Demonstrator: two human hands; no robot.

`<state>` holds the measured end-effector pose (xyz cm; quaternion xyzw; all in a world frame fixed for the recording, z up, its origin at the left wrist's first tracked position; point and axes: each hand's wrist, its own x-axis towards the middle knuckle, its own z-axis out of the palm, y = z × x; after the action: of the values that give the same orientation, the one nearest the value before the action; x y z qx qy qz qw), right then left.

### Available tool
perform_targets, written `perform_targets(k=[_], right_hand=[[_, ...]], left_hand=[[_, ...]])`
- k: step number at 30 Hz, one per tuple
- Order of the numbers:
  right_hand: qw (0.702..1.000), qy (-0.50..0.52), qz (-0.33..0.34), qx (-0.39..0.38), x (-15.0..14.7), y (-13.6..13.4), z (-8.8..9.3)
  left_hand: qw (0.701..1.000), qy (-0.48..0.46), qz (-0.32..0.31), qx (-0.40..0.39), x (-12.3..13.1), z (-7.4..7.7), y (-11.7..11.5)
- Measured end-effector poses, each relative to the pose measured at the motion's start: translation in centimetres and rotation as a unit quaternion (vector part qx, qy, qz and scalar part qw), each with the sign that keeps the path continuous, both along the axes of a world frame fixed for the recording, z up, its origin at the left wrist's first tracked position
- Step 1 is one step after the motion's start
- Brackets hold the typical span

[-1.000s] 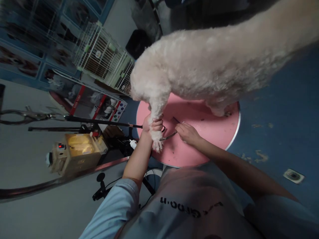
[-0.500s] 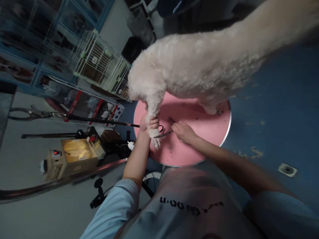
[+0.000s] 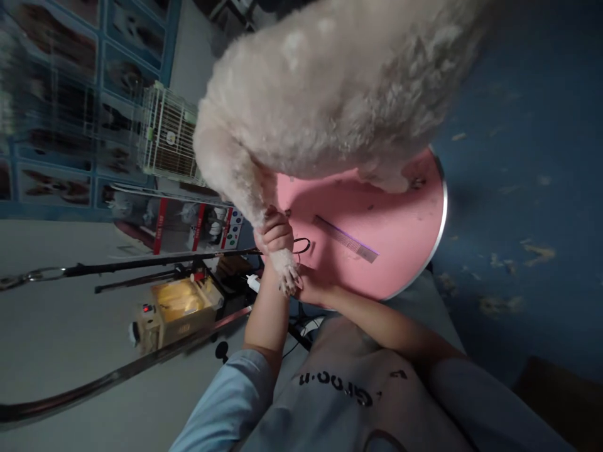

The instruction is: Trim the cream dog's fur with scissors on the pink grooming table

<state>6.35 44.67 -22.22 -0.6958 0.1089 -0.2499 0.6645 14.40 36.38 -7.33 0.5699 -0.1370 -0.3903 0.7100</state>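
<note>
A pale, short-clipped dog (image 3: 301,94) stands over the round pink table (image 3: 400,251). My left hand (image 3: 277,231) is closed around one of its legs, just above the paw (image 3: 285,273). Close beside that paw is my right hand (image 3: 311,285), low at the table's near edge; its fingers are partly hidden behind the paw, and a thin pinkish loop shows by them, too unclear to name. A metal comb (image 3: 346,238) with a purple edge lies flat on the table. A black loop (image 3: 302,245) sits just right of my left hand.
At the left, a yellow-lit box device (image 3: 181,307) stands near a long curved bar (image 3: 117,376). A dark strap (image 3: 164,260) runs toward the table. Behind are a wire cage (image 3: 169,135) and shelves with red strips. Hair clumps (image 3: 499,304) lie on the blue floor.
My right hand has moved left and down to the paw, and the dark tool by it no longer shows clearly. The comb is now uncovered. The view has shifted, and the dog appears larger.
</note>
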Motion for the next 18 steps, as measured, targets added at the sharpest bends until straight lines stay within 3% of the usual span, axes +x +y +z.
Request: perform_targets(k=[4, 14, 18], right_hand=[[0.999, -0.02, -0.023, 0.021, 0.8, -0.4, 0.5], [0.999, 0.03, -0.035, 0.001, 0.0, -1.6, 1.4], [0.996, 0.072, -0.032, -0.035, -0.5, -2.1, 1.4]], left_hand=[[1.0, -0.027, -0.004, -0.012, -0.1, -0.3, 0.3], [0.993, 0.037, 0.004, -0.115, -0.4, -0.8, 0.2], [0.995, 0.051, -0.009, -0.084, 0.1, -0.5, 0.1]])
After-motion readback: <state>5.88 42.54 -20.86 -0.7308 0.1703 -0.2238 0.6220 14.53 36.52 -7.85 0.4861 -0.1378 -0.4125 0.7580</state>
